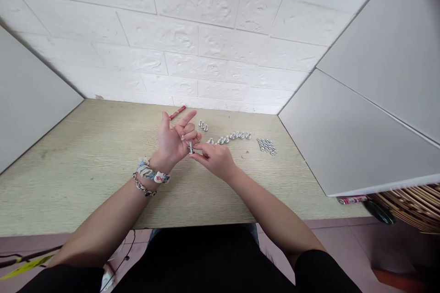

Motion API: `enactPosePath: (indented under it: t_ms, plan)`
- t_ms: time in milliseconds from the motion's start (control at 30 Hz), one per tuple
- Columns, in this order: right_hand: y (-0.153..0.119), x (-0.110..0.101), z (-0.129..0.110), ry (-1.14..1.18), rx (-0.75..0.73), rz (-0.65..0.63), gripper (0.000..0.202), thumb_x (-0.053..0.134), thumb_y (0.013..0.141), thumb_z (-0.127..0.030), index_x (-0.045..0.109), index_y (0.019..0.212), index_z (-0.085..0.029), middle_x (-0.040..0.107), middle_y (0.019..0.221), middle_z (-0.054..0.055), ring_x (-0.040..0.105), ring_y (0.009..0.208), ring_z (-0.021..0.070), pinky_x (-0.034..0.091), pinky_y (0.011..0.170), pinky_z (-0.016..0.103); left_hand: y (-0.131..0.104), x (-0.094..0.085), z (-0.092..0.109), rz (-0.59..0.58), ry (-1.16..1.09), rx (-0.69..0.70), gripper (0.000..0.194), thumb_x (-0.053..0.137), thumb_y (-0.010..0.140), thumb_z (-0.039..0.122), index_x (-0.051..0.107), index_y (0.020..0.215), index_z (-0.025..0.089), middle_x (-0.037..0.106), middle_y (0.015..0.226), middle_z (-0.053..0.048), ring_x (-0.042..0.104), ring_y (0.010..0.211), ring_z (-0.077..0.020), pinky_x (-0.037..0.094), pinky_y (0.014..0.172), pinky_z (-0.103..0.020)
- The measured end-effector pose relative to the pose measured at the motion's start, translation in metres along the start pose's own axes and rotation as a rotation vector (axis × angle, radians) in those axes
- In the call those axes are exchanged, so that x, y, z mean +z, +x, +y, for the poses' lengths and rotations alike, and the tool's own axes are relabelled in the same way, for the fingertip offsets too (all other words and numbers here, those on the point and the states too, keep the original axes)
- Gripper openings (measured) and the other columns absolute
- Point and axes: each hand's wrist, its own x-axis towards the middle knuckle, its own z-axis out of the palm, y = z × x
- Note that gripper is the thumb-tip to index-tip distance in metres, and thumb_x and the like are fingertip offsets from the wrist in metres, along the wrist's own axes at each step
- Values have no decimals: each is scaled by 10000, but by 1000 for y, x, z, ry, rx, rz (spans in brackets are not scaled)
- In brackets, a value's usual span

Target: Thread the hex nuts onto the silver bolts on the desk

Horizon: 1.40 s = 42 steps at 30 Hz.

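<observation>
A silver bolt stands upright in the pinch of my right hand, thumb and forefinger closed around its lower end. What looks like a washer or flange sits partway along it. My left hand is turned palm up beside the bolt, thumb and forefinger stretched out and the other fingers loosely bent. Whether its lower fingers touch the bolt cannot be made out. Behind my hands, several bolts stand on their heads in a line, partly hidden by my right hand. A small group of bolts stands farther back.
Several silver nuts lie clustered on the wooden table at the right. A red marker-like stick lies near the brick-patterned wall. Grey panels flank the table, and a wicker basket is at lower right.
</observation>
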Motion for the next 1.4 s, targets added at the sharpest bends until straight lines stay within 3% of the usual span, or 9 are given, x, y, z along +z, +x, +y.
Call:
enactPosePath:
  t_ms: [233, 367, 467, 667, 833, 967, 1167, 1267, 1400]
  plan:
    - [0, -1, 2, -160, -152, 77, 303, 425, 861, -407, 626, 809, -186, 651, 629, -1, 565, 557, 73, 368, 539, 197, 4, -4, -2, -7, 12, -21, 415, 397, 820, 483, 631, 843, 141, 304, 415, 79, 264, 346, -32, 484, 591, -250]
    - [2, -7, 11, -205, -125, 122, 304, 428, 859, -410, 627, 829, -181, 652, 633, 7, 569, 560, 78, 383, 543, 198, 7, -8, -6, 9, 271, 14, 239, 532, 776, 345, 635, 799, 129, 212, 406, 101, 182, 332, -16, 378, 430, -167]
    - [4, -13, 21, -257, -102, 132, 302, 425, 863, -401, 624, 845, -174, 668, 699, 27, 585, 613, 89, 383, 557, 207, 7, -9, -10, -55, 518, -19, 302, 565, 746, 395, 643, 795, 108, 186, 408, 105, 155, 346, -17, 294, 382, -164]
    - [7, -21, 33, -291, 1, 83, 333, 378, 880, -413, 623, 894, -187, 677, 774, 26, 595, 682, 92, 370, 592, 209, 7, -8, -12, -129, 923, -6, 301, 651, 659, 368, 652, 876, 159, 452, 515, 50, 300, 429, -36, 302, 451, -186]
    - [9, -26, 28, -265, 153, 12, 409, 366, 854, -493, 595, 1037, -207, 633, 654, 5, 541, 576, 80, 329, 527, 198, 5, -6, -9, -127, 1164, 76, 263, 586, 711, 379, 658, 858, 173, 525, 580, 25, 388, 510, -72, 319, 488, -196]
    - [12, -30, 24, -139, 217, -42, 453, 409, 828, -498, 526, 1170, -224, 573, 590, -25, 483, 519, 72, 320, 516, 187, 2, -3, -7, -142, 1290, 189, 264, 554, 731, 396, 658, 734, 153, 539, 585, 10, 442, 575, -105, 339, 531, -215]
    - [14, -33, 23, 179, 301, -30, 427, 513, 761, -489, 572, 1083, -215, 459, 519, -56, 426, 496, 76, 351, 546, 190, 5, -8, -5, -172, 1244, 132, 317, 526, 745, 432, 627, 661, 144, 408, 486, 41, 339, 487, -74, 285, 488, -214]
    - [16, -34, 22, 320, 358, 9, 408, 568, 717, -485, 589, 1020, -213, 439, 514, -65, 411, 494, 75, 359, 549, 195, 10, -16, -6, -235, 1080, 38, 291, 596, 684, 434, 638, 755, 155, 371, 464, 58, 299, 460, -67, 271, 473, -213]
    - [17, -36, 19, 456, 375, -16, 390, 617, 672, -476, 599, 956, -210, 420, 490, -77, 381, 469, 68, 345, 519, 194, 13, -21, -9, -295, 856, -56, 294, 662, 616, 435, 603, 610, 147, 299, 420, 70, 247, 428, -57, 268, 477, -223]
